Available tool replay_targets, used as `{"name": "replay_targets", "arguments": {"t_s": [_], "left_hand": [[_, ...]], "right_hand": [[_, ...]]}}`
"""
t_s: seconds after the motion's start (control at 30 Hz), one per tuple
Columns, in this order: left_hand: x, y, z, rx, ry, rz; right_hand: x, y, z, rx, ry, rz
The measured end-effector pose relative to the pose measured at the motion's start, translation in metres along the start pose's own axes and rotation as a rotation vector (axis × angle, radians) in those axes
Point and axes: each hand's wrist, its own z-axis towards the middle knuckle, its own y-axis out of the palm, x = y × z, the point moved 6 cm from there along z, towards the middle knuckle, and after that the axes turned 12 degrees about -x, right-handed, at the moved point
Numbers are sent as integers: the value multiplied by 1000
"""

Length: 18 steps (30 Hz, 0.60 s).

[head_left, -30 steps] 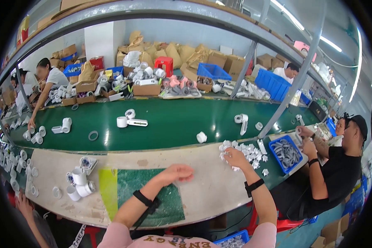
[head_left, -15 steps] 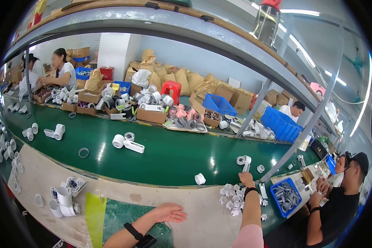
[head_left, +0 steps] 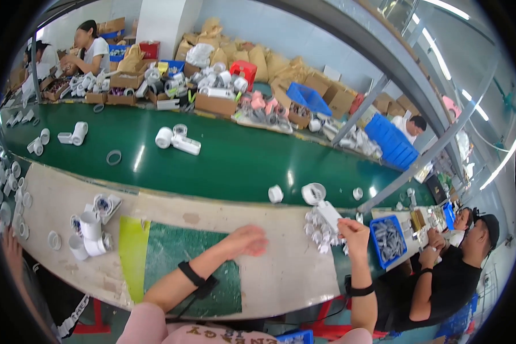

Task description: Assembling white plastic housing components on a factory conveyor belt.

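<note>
Evidently the right hand (head_left: 355, 234) pinches the white part (head_left: 328, 215) by its handle's near end, above the small pieces (head_left: 314, 231) at right; a slack grip could drop it, scattering them. Left hand (head_left: 247, 239): loosely relaxed, nothing visibly held.

Left fingers (head_left: 258, 236) look somewhat blurred.

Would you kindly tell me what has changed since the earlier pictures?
The right hand left the pile of small white pieces, took hold of the white handled part on the green belt and drew it back toward the bench. The left hand stays near the green mat; the white cup-shaped parts stayed put.
</note>
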Motion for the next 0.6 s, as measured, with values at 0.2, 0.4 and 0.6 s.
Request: {"name": "replay_targets", "arguments": {"t_s": [0.2,0.4,0.6], "left_hand": [[-4,32,-30,18,49,181],[11,42,-94,-76,290,1221],[13,60,-121,-203,393,1338]], "right_hand": [[-37,117,-171,11,-377,-425],[-16,143,-212,-421,-22,-165],[73,26,-84,130,-25,-636]]}}
